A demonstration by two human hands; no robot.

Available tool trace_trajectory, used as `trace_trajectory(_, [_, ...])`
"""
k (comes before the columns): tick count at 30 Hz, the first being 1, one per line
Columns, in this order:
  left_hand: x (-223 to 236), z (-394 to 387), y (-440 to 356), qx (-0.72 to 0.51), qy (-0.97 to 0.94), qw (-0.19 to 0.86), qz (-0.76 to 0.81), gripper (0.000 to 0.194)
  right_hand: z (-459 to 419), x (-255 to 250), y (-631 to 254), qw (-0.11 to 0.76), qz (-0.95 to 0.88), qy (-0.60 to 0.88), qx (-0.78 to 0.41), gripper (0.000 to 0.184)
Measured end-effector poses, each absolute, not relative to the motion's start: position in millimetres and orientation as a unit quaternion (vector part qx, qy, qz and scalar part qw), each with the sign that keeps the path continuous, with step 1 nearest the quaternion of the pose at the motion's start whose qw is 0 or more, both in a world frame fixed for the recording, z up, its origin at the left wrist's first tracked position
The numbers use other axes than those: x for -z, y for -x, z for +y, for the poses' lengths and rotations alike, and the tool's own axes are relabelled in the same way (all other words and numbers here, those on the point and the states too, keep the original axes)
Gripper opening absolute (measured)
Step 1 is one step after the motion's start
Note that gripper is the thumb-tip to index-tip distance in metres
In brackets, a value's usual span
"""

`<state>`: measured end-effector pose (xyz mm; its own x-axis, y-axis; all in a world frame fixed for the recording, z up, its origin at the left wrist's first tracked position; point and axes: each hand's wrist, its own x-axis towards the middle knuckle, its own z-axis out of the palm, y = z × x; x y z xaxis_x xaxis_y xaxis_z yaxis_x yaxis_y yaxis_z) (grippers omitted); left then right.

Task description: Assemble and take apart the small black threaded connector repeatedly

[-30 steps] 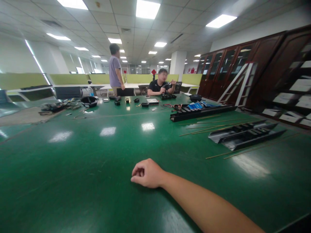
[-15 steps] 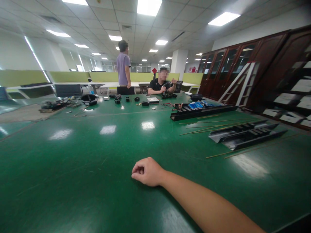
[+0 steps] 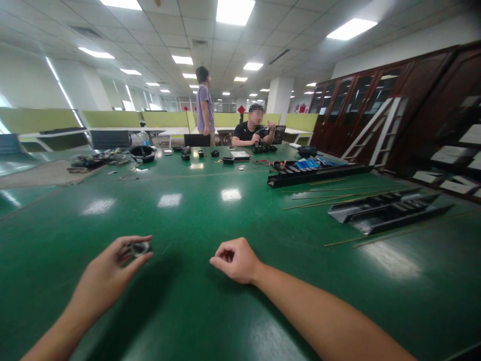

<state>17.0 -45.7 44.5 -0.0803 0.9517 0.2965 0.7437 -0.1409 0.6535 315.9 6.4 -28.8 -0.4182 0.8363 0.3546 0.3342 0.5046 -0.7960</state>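
One wide green tabletop (image 3: 188, 213) carries long black channels (image 3: 406, 219) and thin rods (image 3: 306, 205) at its right side. The right grip (image 3: 240, 261) is loosely curled; what is inside cannot be told. The left grip (image 3: 99, 281) pinches a small blurred object (image 3: 140, 249), which lies between the thumb (image 3: 136, 264) and the fingers (image 3: 137, 238), above the tabletop.

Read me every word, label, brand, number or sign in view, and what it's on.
No text is readable.
Small object in the left hand: too blurred.
Blue items: any print too small.
Red diamond at the back: too small.
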Motion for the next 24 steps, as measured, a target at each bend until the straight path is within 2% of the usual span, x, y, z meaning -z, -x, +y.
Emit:
trace_trajectory(3, [-29, -14, -68, -0.404, -0.671, 0.284, 0.553, 0.05, 9, 29, -317, 0.399, -0.77, 0.378, -0.324, 0.028])
trace_trajectory(6, [-9, -2, -107, -0.415, -0.681, 0.332, 0.504, 0.037, 13, 31, -317, 0.389, -0.766, 0.379, -0.343, 0.027])
trace_trajectory(9, [10, -4, -120, -0.398, -0.702, 0.359, 0.469, 0.032, 16, 32, -316, 0.369, -0.76, 0.386, -0.371, 0.026])
trace_trajectory(12, [19, -7, -116, -0.386, -0.712, 0.363, 0.461, 0.039, 17, 33, -315, 0.349, -0.763, 0.385, -0.384, 0.025])
trace_trajectory(24, [23, -3, -114, -0.414, -0.665, 0.413, 0.465, 0.043, 15, 32, -314, 0.283, -0.803, 0.38, -0.361, 0.018])
